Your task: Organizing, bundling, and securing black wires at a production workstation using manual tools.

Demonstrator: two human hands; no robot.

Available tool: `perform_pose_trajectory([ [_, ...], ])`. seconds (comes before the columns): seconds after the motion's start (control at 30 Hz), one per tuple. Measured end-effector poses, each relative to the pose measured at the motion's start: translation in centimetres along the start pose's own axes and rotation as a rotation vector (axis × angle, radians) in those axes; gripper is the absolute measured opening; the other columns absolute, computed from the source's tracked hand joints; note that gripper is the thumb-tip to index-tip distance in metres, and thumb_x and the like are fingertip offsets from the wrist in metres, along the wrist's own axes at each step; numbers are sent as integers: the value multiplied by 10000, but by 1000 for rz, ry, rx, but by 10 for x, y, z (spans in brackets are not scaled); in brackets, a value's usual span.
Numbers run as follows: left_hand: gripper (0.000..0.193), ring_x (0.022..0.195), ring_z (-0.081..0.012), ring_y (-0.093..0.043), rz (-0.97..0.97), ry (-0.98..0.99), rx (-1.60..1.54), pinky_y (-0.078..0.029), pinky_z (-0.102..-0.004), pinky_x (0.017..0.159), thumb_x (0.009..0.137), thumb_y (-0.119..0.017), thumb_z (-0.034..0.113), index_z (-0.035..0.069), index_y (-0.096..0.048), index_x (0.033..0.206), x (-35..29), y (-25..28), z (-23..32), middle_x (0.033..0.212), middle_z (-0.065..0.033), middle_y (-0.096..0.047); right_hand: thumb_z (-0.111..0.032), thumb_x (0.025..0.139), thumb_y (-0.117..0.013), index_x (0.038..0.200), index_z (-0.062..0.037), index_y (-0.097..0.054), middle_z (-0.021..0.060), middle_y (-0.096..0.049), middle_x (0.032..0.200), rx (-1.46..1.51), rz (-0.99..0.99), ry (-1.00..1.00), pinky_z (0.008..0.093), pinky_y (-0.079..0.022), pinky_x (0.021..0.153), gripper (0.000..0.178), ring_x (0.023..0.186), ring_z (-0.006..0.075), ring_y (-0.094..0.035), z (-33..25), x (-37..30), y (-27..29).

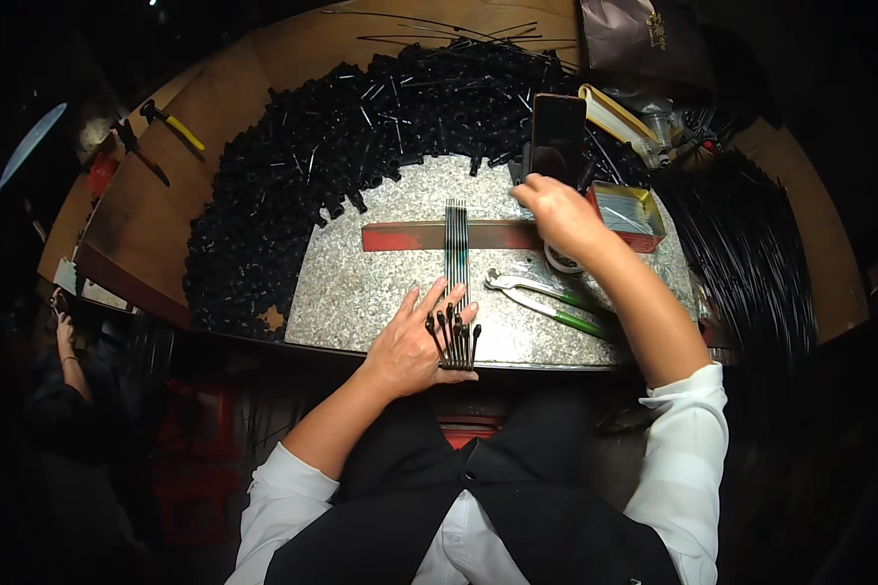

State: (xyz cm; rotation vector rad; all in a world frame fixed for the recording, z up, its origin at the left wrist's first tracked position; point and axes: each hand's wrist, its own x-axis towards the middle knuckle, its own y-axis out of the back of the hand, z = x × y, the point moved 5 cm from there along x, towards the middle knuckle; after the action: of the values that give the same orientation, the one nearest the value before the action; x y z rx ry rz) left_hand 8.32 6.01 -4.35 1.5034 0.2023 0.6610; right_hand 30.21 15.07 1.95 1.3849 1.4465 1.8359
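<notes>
Left fingers (431,298) against thin rods (457,234), gold lettering (658,32) on dark bag (617,57).

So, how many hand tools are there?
3: green-handled pincers on the speckled slab, plus a yellow-handled tool and a dark-handled tool at the wooden board, left. Others may be hidden.

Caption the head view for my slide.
Left hand on thin rods laid across a reddish bar, right hand near a phone, green-handled pliers on the speckled worktop.
</notes>
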Motion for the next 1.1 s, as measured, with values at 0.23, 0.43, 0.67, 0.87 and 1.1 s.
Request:
perform_pose_trajectory([
  [0.23,887,1333,-363,-328,42,-2,22,-275,-525,1068,673,-657,650,86,-463,1329,-3,-1,-1,1405,-173,-402,-86,793,-513,895,-56,-617,130,-587,847,-129,-34,51,376,-520,705,149,844,283,-620,-16,13,-29],
  [0.43,886,1331,-360,-333,29,4,4,-273,-533,1068,672,-663,646,82,-465,1325,-3,-2,-1,1395,-171,-412,-91,780,-526,862,-47,-628,127,-594,832,-158,-19,57,374,-522,691,138,827,277,-621,-15,13,-36],
  [0.67,885,1328,-360,-338,42,-5,-4,-281,-537,1064,667,-670,643,80,-470,1319,-2,0,0,1397,-170,-408,-90,782,-528,860,-48,-635,126,-594,845,-142,4,39,376,-521,693,139,845,277,-617,-16,14,-36],
  [0.87,883,1329,-359,-338,39,-3,-10,-284,-531,1065,662,-675,640,81,-475,1316,-2,1,0,1397,-172,-406,-92,788,-527,892,-47,-638,123,-592,857,-127,-2,36,378,-519,698,159,853,280,-616,-17,14,-36],
  [1.1,888,1333,-354,-332,19,8,-12,-281,-531,1068,659,-682,635,81,-469,1320,-2,-1,-1,1400,-172,-401,-88,788,-526,913,-47,-638,128,-589,856,-107,6,24,384,-519,701,173,852,283,-615,-17,14,-35],
])
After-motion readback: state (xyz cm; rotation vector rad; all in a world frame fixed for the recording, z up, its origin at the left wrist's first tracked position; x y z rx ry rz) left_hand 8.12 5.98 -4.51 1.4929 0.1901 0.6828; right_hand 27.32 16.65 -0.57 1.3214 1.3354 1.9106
